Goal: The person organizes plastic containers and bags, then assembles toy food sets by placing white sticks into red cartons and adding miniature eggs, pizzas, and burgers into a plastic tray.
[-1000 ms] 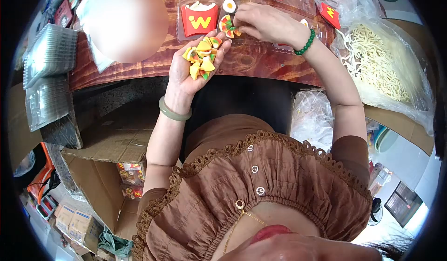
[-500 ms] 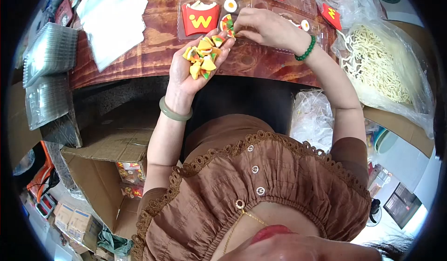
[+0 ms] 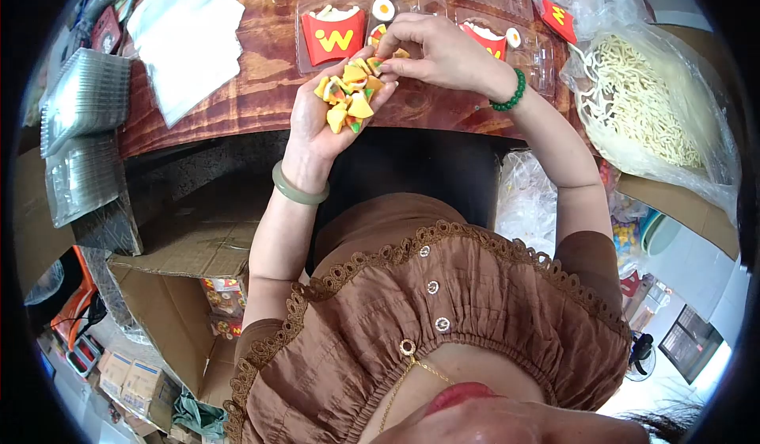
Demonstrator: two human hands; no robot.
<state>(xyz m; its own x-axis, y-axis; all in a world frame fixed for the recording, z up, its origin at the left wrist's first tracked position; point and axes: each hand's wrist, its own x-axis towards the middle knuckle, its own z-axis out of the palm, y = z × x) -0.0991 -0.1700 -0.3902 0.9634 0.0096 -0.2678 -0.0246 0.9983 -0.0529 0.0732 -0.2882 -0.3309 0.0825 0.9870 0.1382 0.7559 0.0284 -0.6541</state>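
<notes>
My left hand (image 3: 321, 115) is palm up and cupped round a heap of small toy pizza slices (image 3: 348, 95), yellow with red and green patches. Over its fingertips, my right hand (image 3: 431, 52) pinches a toy pizza slice (image 3: 374, 64) at the heap's edge between thumb and forefinger. Just behind is a clear plastic tray (image 3: 304, 62) with a red toy fries box (image 3: 332, 38) marked in yellow and a toy fried egg (image 3: 383, 8). Part of a toy pizza (image 3: 378, 34) in that tray shows behind my right fingers, which hide the rest.
More filled trays lie on the wooden table, one with a red fries box (image 3: 484, 40). A plastic bag of cream-coloured toy fries (image 3: 641, 103) sits at right. At left are stacked clear trays (image 3: 87, 91), white sheets (image 3: 186, 44) and an open cardboard box (image 3: 162, 309) below.
My right hand has moved slightly left from the toy pizza in the tray to the heap in my left hand, and its fingers now meet a slice there. My left hand stays nearly still.
</notes>
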